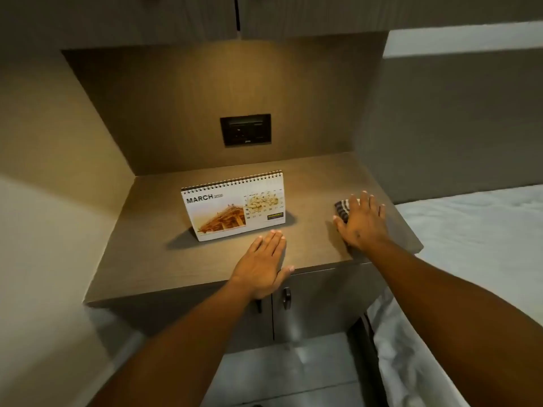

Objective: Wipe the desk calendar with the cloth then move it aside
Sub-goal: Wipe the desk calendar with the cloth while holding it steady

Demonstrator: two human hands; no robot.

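Both our forearms stretch out over the counter [152, 259] here. Our left hand [261, 264] lies flat and open, palm down near the front edge, fingertips just short of the desk calendar [235, 207], holding nothing. Our right hand [363, 220] is spread open on top of the cloth [341, 210], a dark striped one folded small near the right edge, pressing it rather than pinching it, so no real grip yet.

Calendar's standing upright on its tent base mid-counter, showing March, spiral binding on top, well apart from the cloth.

So we reckon the step now is picking the cloth up. Tip: curl the fingers under and bunch it so a flat pad of fabric faces out. Then steady the calendar with the left hand on the top spiral or a side edge, because that light card thing will probably skid or fold if we wipe it unsupported. Wipe gently across the face, not downward.
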